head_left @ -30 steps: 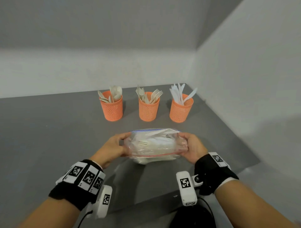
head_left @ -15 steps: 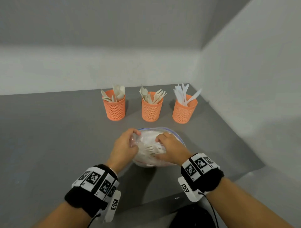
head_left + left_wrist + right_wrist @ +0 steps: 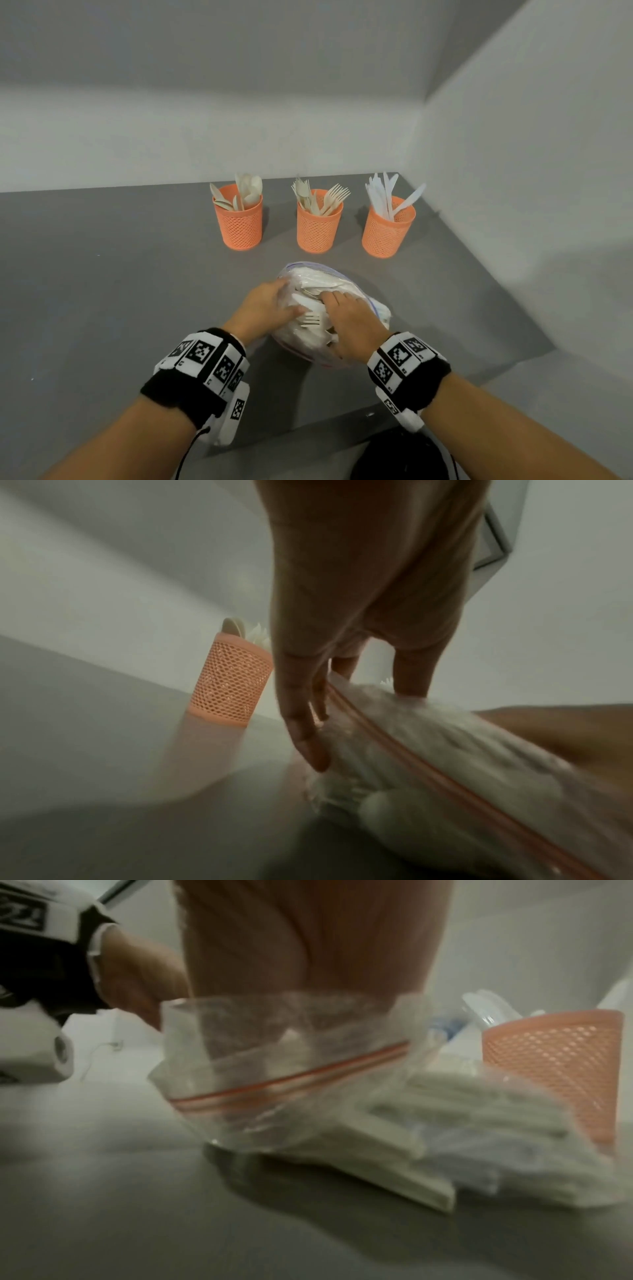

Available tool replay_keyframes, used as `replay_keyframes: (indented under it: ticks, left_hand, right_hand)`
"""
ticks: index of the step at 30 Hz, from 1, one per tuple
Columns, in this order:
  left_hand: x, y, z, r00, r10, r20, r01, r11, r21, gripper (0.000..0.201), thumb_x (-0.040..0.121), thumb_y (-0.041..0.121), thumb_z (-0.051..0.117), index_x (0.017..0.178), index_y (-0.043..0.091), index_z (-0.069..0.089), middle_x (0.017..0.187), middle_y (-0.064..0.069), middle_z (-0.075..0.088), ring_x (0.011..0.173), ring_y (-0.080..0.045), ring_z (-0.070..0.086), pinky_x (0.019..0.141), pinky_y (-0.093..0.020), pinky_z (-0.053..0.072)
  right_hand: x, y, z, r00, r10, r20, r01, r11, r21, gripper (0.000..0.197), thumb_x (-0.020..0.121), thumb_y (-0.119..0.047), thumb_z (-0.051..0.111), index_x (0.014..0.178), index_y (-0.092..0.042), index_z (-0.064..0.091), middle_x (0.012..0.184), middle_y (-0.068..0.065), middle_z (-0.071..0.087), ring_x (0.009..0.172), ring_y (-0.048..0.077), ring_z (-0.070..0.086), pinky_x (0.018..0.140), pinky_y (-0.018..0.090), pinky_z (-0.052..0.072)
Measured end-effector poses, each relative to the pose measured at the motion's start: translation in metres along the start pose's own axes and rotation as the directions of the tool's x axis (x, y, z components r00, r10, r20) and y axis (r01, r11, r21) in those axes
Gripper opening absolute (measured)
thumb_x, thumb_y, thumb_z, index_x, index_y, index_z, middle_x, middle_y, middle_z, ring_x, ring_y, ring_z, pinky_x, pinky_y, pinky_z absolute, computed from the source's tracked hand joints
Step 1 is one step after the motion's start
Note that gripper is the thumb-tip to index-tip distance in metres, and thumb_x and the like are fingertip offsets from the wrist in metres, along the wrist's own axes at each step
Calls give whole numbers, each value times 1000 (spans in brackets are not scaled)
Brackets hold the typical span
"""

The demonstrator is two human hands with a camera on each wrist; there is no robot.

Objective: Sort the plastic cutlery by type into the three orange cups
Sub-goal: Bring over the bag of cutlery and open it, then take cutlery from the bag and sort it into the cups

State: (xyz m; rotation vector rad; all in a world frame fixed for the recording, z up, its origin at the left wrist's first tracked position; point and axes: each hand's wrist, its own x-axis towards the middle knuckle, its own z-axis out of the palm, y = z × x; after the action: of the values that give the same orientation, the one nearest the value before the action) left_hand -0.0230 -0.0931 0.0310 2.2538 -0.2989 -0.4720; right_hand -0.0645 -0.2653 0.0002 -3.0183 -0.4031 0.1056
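Three orange mesh cups stand in a row at the back: the left cup with spoons, the middle cup with forks, the right cup with knives. In front of them on the table lies a clear zip bag full of white plastic cutlery. My left hand pinches the bag's rim by the red zip strip, thumb on one side and fingers on the other. My right hand reaches down into the bag's mouth. Its fingertips are hidden among the cutlery. A fork lies between my hands.
The grey table ends at white walls behind and on the right, close to the right cup. Its front edge steps down beside my right forearm. A dark round object sits at the bottom of the head view.
Both hands left the bag's two ends and came together at its middle. The bag now lies bunched on the table, and my right hand has gone into its mouth.
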Motion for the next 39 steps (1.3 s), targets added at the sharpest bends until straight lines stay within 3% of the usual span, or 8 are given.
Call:
replay_keyframes:
  ticks: [5, 8, 21, 25, 29, 33, 36, 39]
  left_hand:
    - [7, -6, -14, 998, -51, -39, 43, 980, -194, 66, 78, -5, 55, 139, 17, 43, 135, -8, 52, 119, -26, 53, 101, -41, 45]
    - [8, -10, -15, 990, -102, -101, 51, 907, -417, 62, 76, -15, 47, 132, 11, 52, 122, -14, 62, 101, -25, 61, 78, -32, 53]
    - [2, -15, -33, 994, -21, 110, 100, 603, -791, 34, 84, -10, 55, 112, 8, 58, 104, -8, 67, 82, -14, 68, 67, -21, 58]
    - [1, -22, -34, 996, -44, 75, 76, 858, -508, 51, 78, -13, 60, 121, 15, 57, 112, -6, 65, 92, -15, 64, 73, -21, 55]
    - [8, -22, -26, 989, 39, -145, -49, 997, -61, 38, 83, 11, 63, 120, 13, 62, 120, -3, 64, 109, -19, 59, 96, -28, 44]
    - [10, -15, -28, 969, 77, -235, -47, 990, 131, 14, 83, 10, 60, 69, 6, 63, 68, -7, 60, 68, -20, 53, 53, -10, 32]
    - [9, -16, -32, 939, 6, -343, 39, 991, 125, 34, 81, 6, 54, 50, 14, 42, 51, -1, 41, 52, -19, 39, 45, -19, 27]
    - [7, -14, -33, 944, 48, -326, 28, 974, 226, 22, 80, 10, 54, 59, 8, 47, 63, -4, 46, 64, -25, 45, 52, -27, 30]
  right_hand:
    - [10, -1, -12, 997, 32, 76, -32, 1000, -2, 46, 78, -27, 64, 114, -6, 45, 116, 12, 55, 107, 29, 53, 91, 36, 42]
    - [10, -3, -15, 995, 5, 95, -14, 995, 96, 48, 80, -34, 63, 114, -5, 46, 119, 12, 55, 109, 28, 53, 90, 35, 42]
    - [14, 6, -24, 994, 69, 87, -91, 956, 280, 40, 70, -51, 45, 98, -26, 58, 97, -5, 65, 99, 16, 60, 83, 32, 48]
    - [14, 12, -29, 984, 123, 131, -164, 914, 371, 37, 79, -42, 58, 103, -13, 59, 103, 6, 66, 100, 26, 61, 85, 37, 49]
    - [8, 9, -28, 990, 118, 77, -141, 787, 601, 50, 60, -55, 54, 95, -20, 62, 91, -3, 68, 87, 16, 63, 79, 35, 51]
    - [1, 6, -42, 998, 51, 28, -56, 696, 715, 81, 51, -56, 48, 125, -25, 53, 105, -28, 53, 94, -13, 50, 82, 5, 36]
    - [2, 9, -42, 997, 69, 21, -62, 672, 738, 59, 68, -32, 63, 125, -16, 54, 108, -15, 58, 103, 5, 57, 86, 12, 41]
    - [3, 13, -42, 983, 185, -13, -90, 535, 840, 50, 76, 0, 69, 123, -9, 52, 113, -1, 60, 109, 16, 56, 91, 19, 46]
